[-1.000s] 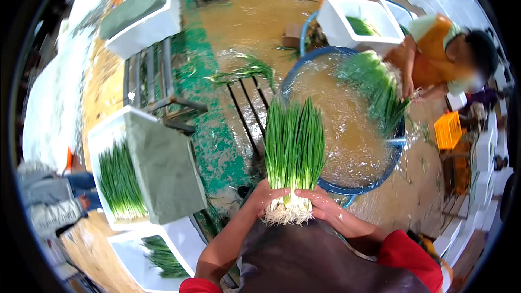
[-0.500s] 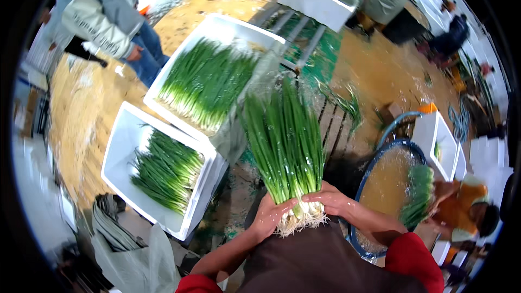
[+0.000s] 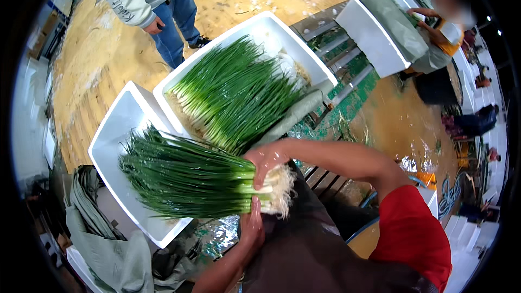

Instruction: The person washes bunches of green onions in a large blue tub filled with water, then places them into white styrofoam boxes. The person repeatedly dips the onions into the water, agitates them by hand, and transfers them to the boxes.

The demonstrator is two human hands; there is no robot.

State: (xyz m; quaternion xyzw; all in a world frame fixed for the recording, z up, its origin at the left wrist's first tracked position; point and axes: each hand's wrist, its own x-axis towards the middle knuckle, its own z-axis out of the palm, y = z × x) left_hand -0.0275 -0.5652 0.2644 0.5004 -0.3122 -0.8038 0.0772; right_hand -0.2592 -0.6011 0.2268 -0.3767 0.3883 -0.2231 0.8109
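A thick bunch of green onions (image 3: 190,179) lies sideways in front of me, its leaves pointing left over a white foam box (image 3: 157,230) and its pale roots toward my apron. My right hand (image 3: 266,160) grips the white stems from the far side, fingers wrapped over them. From the near side, my left hand (image 3: 252,225) holds the same stems, its thumb pressed up against them. The leaves hide most of the inside of this box. Just beyond stands a second white foam box (image 3: 266,19), holding a wide layer of green onions (image 3: 230,95).
Grey-green sheeting (image 3: 119,249) is heaped at the lower left. A person in jeans (image 3: 176,21) stands beyond the boxes. At the far right, another person works beside a covered white box (image 3: 374,38) on a metal frame. Wet floor (image 3: 391,114) stretches along the right.
The bunch has swung from upright to lying leftward over the near box. My right arm now reaches across to the left, and the view has turned. The tub on the right is mostly hidden.
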